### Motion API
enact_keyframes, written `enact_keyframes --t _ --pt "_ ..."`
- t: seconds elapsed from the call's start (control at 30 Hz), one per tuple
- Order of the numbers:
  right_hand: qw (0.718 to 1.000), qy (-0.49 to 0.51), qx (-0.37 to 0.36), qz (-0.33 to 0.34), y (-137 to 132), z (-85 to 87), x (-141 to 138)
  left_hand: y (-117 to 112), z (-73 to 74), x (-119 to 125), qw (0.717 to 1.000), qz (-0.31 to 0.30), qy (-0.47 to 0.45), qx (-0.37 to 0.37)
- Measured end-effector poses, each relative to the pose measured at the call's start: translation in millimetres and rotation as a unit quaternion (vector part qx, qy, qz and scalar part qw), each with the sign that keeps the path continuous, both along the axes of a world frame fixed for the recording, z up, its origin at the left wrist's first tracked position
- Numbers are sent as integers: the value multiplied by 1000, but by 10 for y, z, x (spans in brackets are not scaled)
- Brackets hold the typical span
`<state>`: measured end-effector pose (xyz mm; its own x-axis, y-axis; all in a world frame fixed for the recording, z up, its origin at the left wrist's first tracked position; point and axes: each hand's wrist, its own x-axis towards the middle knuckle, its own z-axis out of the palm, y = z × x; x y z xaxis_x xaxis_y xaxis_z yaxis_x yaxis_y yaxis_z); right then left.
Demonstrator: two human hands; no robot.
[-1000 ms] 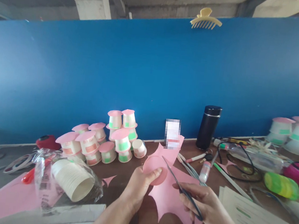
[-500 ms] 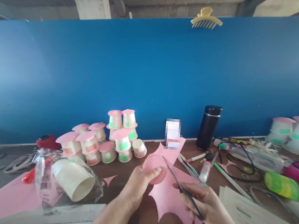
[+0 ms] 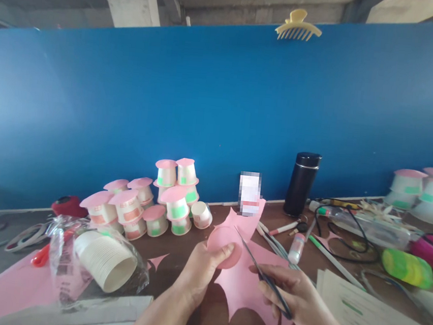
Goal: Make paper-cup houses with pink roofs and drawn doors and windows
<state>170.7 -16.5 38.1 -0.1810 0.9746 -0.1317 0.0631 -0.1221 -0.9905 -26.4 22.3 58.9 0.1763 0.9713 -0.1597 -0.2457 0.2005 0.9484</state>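
Observation:
My left hand (image 3: 200,273) pinches a pink paper sheet (image 3: 243,282) at a round disc shape (image 3: 222,240) partly cut from it. My right hand (image 3: 291,295) grips black scissors (image 3: 258,268), whose blades point up and left into the sheet beside the disc. The sheet has jagged cut-out edges and hangs over the brown table (image 3: 180,253).
A pile of paper cups with pink lids (image 3: 151,202) sits behind left. A bagged sleeve of cups (image 3: 102,259) lies at left. A black flask (image 3: 300,184), pens, cables, a glue bottle (image 3: 297,248) and printed papers (image 3: 377,321) crowd the right. A blue partition (image 3: 221,117) stands behind.
The left hand and disc shifted very slightly; the scissors stay at the same cut. Nothing else moved.

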Motion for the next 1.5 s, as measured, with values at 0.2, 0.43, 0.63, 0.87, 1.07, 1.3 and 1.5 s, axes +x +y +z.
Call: enact_keyframes --t 0.2,0.43,0.63,0.87,1.07,1.3,1.5 --pt "1000 3 7 2 -11 -19 10 -22 1 15 999 -36 28 18" --pt "1000 16 8 -13 -19 32 -5 -49 47 32 998 -35 43 34" --pt "1000 17 4 -17 -31 67 -8 -46 30 16 998 -39 48 23" --pt "1000 9 0 -14 -28 69 2 -29 32 25 998 -38 38 17" --pt "1000 12 -4 -15 -37 113 -7 -16 5 0 998 -46 18 27" --pt "1000 8 -1 -24 -31 168 -22 -1 -2 -16 998 -47 38 35" --pt "1000 6 2 -25 -30 176 -19 8 -22 -21 997 -44 41 39"
